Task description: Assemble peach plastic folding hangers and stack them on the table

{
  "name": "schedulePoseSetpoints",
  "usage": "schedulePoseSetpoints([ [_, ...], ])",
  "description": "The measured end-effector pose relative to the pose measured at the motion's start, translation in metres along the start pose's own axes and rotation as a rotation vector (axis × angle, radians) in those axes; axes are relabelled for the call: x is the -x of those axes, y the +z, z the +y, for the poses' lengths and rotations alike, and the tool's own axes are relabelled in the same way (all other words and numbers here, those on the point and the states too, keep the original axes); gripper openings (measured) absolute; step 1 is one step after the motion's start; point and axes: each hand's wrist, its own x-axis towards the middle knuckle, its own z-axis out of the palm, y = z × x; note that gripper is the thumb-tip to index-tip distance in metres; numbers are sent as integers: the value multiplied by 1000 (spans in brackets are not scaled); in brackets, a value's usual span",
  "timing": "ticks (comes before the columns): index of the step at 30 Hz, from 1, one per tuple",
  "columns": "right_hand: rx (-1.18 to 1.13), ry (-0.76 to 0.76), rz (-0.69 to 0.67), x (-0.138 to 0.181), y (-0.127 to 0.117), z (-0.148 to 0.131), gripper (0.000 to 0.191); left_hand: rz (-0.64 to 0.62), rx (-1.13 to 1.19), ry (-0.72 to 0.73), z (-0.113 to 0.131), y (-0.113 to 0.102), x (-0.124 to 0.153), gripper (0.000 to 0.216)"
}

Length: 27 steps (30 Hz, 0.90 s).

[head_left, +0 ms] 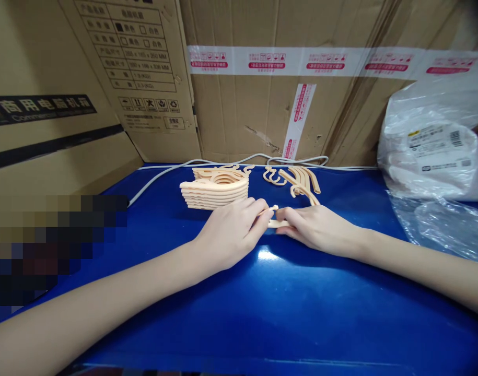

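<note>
Over the blue table, my left hand (234, 232) is closed on a small beige plastic hanger piece (270, 209) whose tip shows past the fingertips. My right hand (319, 227) pinches a beige hanger arm (277, 224), and the two hands nearly meet there. How the pieces join is hidden by the fingers. Just behind my left hand stands a neat stack of beige folding hangers (215, 192). Loose beige hooks (276, 180) lie beyond my hands. Several curved hanger arms (305, 180) are spread behind my right hand.
A white cable (223, 162) runs along the back of the blue table (239, 313). Cardboard boxes (246, 115) wall off the back and left. On the right sits a clear plastic bag (438, 151) with a white labelled package inside. The left edge is pixelated.
</note>
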Motion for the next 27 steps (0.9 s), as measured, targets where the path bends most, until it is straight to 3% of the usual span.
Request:
schedulePoseSetpoints([
  [8, -50, 151, -101, 0, -4, 0, 40, -42, 19, -57, -1, 2, 0, 27],
  [20, 93, 46, -96, -1, -6, -5, 22, -62, -22, -44, -2, 4, -2, 27],
  [27, 122, 81, -42, -1, -4, -4, 29, -32, -8, -75, -4, 3, -2, 24],
])
